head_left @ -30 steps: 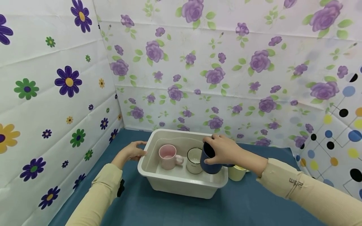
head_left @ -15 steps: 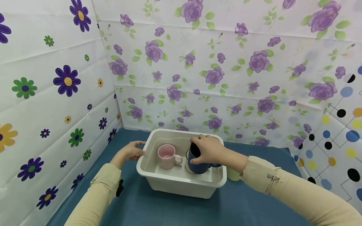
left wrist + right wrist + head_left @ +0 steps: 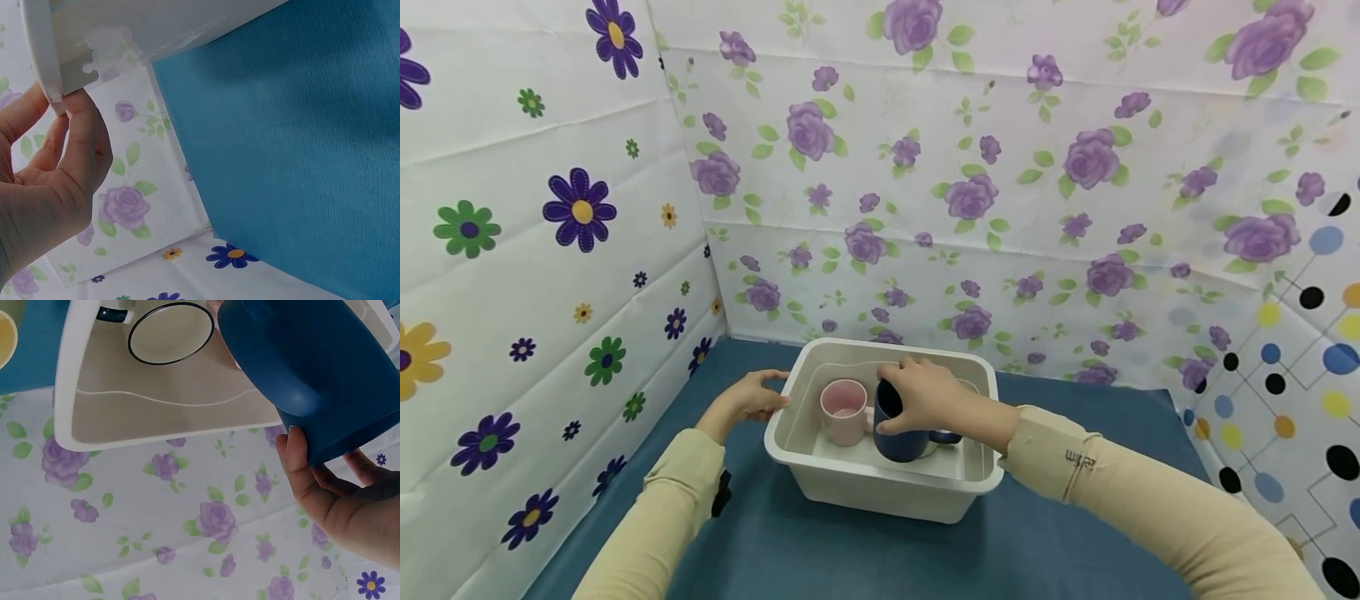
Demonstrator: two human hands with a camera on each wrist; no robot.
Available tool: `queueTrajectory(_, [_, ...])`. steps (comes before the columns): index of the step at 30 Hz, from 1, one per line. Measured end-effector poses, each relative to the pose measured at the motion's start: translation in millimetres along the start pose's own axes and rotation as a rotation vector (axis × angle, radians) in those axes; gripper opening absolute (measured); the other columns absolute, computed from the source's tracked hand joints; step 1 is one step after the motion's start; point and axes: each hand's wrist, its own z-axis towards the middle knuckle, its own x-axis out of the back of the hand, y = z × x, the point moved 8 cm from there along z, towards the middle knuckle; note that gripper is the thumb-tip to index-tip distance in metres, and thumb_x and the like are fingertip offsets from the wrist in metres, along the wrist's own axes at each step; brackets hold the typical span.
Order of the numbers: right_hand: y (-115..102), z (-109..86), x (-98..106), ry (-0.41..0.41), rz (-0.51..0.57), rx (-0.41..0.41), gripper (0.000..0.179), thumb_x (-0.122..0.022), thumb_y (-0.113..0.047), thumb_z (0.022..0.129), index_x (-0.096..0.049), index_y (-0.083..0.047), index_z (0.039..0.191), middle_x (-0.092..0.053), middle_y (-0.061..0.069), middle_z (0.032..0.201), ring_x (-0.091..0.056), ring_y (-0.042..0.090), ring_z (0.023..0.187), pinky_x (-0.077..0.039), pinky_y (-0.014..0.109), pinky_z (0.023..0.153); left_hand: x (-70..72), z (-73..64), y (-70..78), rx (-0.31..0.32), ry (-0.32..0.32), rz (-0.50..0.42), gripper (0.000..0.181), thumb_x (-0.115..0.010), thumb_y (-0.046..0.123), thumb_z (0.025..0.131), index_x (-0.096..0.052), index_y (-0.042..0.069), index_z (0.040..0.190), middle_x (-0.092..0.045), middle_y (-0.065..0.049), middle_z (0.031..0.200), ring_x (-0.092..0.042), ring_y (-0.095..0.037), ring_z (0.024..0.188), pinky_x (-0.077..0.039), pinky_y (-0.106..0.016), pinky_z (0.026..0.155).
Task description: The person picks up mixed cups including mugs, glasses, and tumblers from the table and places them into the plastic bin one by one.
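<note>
In the head view my right hand (image 3: 925,392) grips a dark blue mug (image 3: 897,437) near its rim, over the middle of a white plastic basin (image 3: 880,490). A pink mug (image 3: 841,423) stands upright inside the basin, just left of the blue one. Behind the blue mug a white mug is mostly hidden there; the right wrist view shows this white mug (image 3: 170,334) with its black rim. There, the blue mug (image 3: 312,375) is tilted. My left hand (image 3: 748,398) pinches the basin's left rim, thumb and fingers on either side, as the left wrist view confirms.
A blue cloth (image 3: 880,558) covers the table. Flower-printed sheets (image 3: 970,200) rise behind and at the left, with a dotted sheet (image 3: 1300,392) at the right. A pale yellow cup (image 3: 6,340) stands outside the basin, hidden by the right forearm in the head view.
My right hand has carried the blue mug leftward, from the basin's right side to its middle, next to the pink mug. The left hand stays on the rim.
</note>
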Motion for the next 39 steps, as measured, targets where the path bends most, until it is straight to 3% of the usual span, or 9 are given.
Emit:
queueTrajectory(6, [-12,11.1,-4,0.016,-0.029,0.028,0.057,-0.076,-0.049,0.073,-0.057,-0.015,0.113,-0.060,0.008,0.099,-0.058,0.025,0.085,-0.052,0.038,0.067,0.7,0.0,-0.6,-0.008,-0.004,0.005,0.062,-0.058,0.008,0.093,-0.028,0.005,0.147,-0.059,-0.022,0.111,-0.065,-0.013,0.071,-0.059,-0.034,0.071])
queueTrajectory(18, [-28,24.6,-30,-0.056,-0.044,0.047,0.068,-0.072,-0.054,0.076,-0.051,-0.017,0.130,-0.059,0.010,0.115,-0.059,0.027,0.096,-0.054,0.039,0.076,-3.8,-2.0,0.8,-0.015,-0.012,-0.011,0.060,-0.057,0.006,0.093,-0.029,0.005,0.146,-0.059,-0.021,0.108,-0.064,-0.013,0.070,-0.059,-0.033,0.070])
queueTrajectory(30, [-29,39.9,-36,-0.065,-0.019,0.096,0.064,-0.072,-0.050,0.077,-0.052,-0.017,0.128,-0.060,0.008,0.115,-0.059,0.026,0.096,-0.053,0.037,0.076,-1.8,-1.9,0.9,-0.022,-0.005,-0.003,0.060,-0.057,0.007,0.093,-0.030,0.004,0.146,-0.058,-0.023,0.112,-0.065,-0.013,0.071,-0.059,-0.034,0.071])
queueTrajectory(39, [-34,49.1,-55,-0.122,-0.016,0.093,0.065,-0.072,-0.048,0.079,-0.051,-0.017,0.131,-0.057,0.008,0.124,-0.056,0.026,0.109,-0.051,0.039,0.088,-2.7,-1.7,1.4,-0.027,-0.011,-0.006,0.061,-0.057,0.006,0.093,-0.028,0.004,0.147,-0.056,-0.026,0.118,-0.067,-0.015,0.077,-0.059,-0.036,0.073])
